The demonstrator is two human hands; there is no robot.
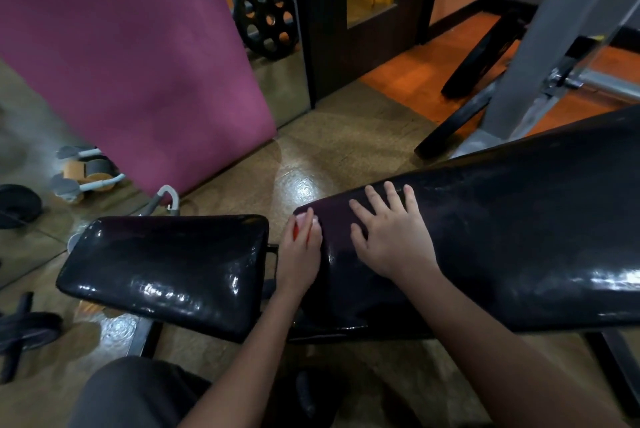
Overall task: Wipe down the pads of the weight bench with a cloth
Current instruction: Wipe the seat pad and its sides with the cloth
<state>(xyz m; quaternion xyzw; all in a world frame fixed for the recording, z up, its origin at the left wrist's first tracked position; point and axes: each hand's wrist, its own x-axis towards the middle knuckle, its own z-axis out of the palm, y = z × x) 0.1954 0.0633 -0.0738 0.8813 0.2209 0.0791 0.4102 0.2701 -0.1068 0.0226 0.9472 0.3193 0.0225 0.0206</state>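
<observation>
The weight bench has two glossy black pads: a short seat pad (166, 268) at the left and a long back pad (519, 237) running up to the right. My left hand (303, 247) is in the gap between them, closed around a small red and pink cloth (300, 225) that it presses against the near end of the back pad. Only a bit of the cloth shows above the fingers. My right hand (391, 230) lies flat on the back pad with its fingers spread, holding nothing.
A purple mat (131, 47) leans upright at the back left. A black weight plate (266, 22) stands by a mirror. Small wheeled rollers (86, 175) and plates lie on the floor at the left. A grey rack frame (540, 47) rises at the right.
</observation>
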